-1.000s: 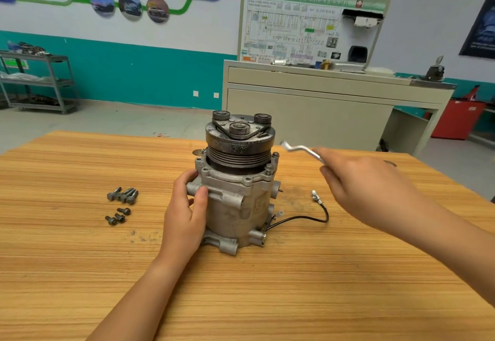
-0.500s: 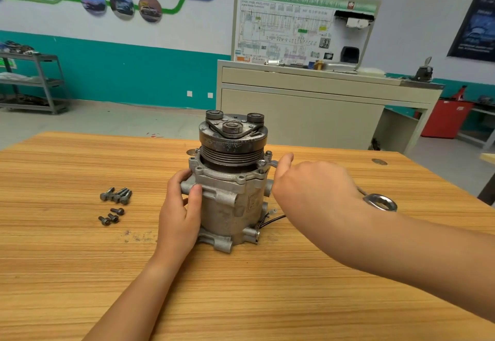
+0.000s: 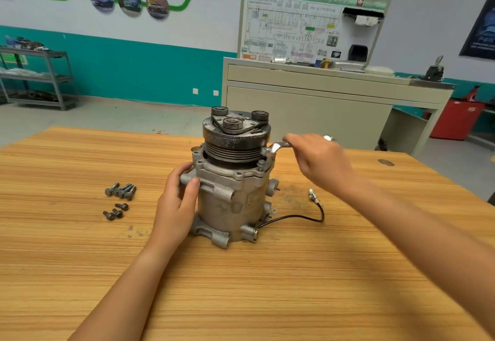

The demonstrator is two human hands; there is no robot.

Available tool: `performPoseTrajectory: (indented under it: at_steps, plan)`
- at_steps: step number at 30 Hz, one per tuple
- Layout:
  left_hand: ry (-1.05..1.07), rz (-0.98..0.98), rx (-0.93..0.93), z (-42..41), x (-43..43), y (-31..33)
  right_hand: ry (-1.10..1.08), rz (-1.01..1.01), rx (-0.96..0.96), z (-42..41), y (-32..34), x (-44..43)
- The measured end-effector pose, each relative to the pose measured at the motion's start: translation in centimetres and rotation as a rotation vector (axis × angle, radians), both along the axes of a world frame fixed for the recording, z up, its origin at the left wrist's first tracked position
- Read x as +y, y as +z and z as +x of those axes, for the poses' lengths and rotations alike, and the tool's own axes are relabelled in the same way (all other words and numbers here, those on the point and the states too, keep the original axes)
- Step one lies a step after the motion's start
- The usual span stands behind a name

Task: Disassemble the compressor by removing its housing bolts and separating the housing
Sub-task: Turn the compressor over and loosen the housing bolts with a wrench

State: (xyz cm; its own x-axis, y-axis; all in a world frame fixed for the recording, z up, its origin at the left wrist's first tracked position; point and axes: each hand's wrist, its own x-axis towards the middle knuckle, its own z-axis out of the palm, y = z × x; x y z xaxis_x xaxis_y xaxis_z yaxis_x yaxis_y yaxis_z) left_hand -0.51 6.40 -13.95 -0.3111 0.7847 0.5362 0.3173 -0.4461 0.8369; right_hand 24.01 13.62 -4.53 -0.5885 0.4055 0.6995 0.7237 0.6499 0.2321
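A grey metal compressor (image 3: 233, 196) stands upright on the wooden table (image 3: 267, 287), its dark pulley and clutch plate (image 3: 235, 131) on top. My left hand (image 3: 178, 206) grips the left side of its housing at the upper flange. My right hand (image 3: 318, 164) holds a silver offset wrench (image 3: 273, 149) whose bent end sits on a bolt at the right of the flange. Another bolt head (image 3: 261, 164) shows at the flange's front right. Several removed bolts (image 3: 119, 198) lie loose to the left.
A black wire with a ring terminal (image 3: 313, 206) trails from the compressor's base to the right. Behind the table stand a beige training bench with a wiring board (image 3: 308, 86), a metal shelf rack (image 3: 40, 78) at the left and a red bin (image 3: 455, 121).
My right hand swung the wrench in from the air, round the compressor's right side, and its end now sits on a flange bolt. My left hand kept its hold on the housing.
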Motion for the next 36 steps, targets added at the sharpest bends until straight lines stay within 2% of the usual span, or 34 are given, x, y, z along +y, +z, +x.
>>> performPoseTrajectory:
  at_steps: [1, 3, 5, 6, 7, 10, 13, 14, 16, 18, 20, 22, 26, 30, 34, 36]
  plan:
    - [-0.033, -0.026, -0.020, -0.4, 0.3, 0.2, 0.018, -0.103, 0.236, -0.6, -1.1, 0.3]
    - [-0.069, -0.075, -0.061, -0.8, 0.7, 0.6, 0.060, -0.437, 0.775, -1.5, -3.2, 0.4]
    - [0.005, -0.085, -0.103, -0.7, 1.0, 1.1, 0.091, -0.696, 1.255, -1.9, -5.0, 0.2]
    - [0.088, -0.060, -0.112, -0.5, 1.1, 1.5, 0.074, -0.752, 1.395, -1.9, -6.0, 0.0]
    - [0.161, -0.023, -0.097, -0.1, 0.9, 2.1, 0.053, -0.769, 1.449, -1.7, -7.1, -0.2]
    - [0.275, 0.056, 0.143, 0.9, -0.2, 3.6, 0.031, -0.703, 1.466, -1.2, -9.3, -0.9]
    - [0.461, 0.284, 0.574, 0.7, -1.6, 5.6, 0.086, -0.684, 1.520, -1.0, -9.7, -1.1]
    - [0.411, 0.385, 0.699, 0.6, -1.9, 6.8, 0.097, -0.697, 1.512, -1.0, -9.8, -1.1]
    - [0.179, 0.492, 1.002, 0.9, -2.0, 9.5, 0.105, -0.727, 1.467, -1.2, -9.9, -1.3]
    - [0.052, 0.455, 1.381, 1.5, -1.3, 11.5, 0.130, -0.750, 1.399, -1.5, -10.1, -1.6]
    - [-0.035, 0.296, 1.593, 2.0, -0.4, 13.0, 0.162, -0.767, 1.333, -1.6, -10.1, -2.0]
    - [-0.101, 0.147, 1.623, 1.9, 0.6, 13.8, 0.178, -0.772, 1.290, -1.5, -10.1, -2.4]
    - [-0.141, 0.057, 1.648, 1.7, 1.4, 14.3, 0.171, -0.798, 1.272, -1.3, -9.8, -2.6]
    - [-0.171, 0.196, 1.601, 2.1, 1.1, 14.2, 0.167, -0.825, 1.266, -1.0, -9.7, -2.7]
    - [-0.165, 0.164, 1.556, 1.6, 1.4, 14.7, 0.168, -0.871, 1.190, -1.2, -9.7, -2.7]
    - [-0.168, 0.214, 1.541, 1.7, 1.0, 14.4, 0.174, -0.892, 1.142, -1.5, -9.9, -2.7]
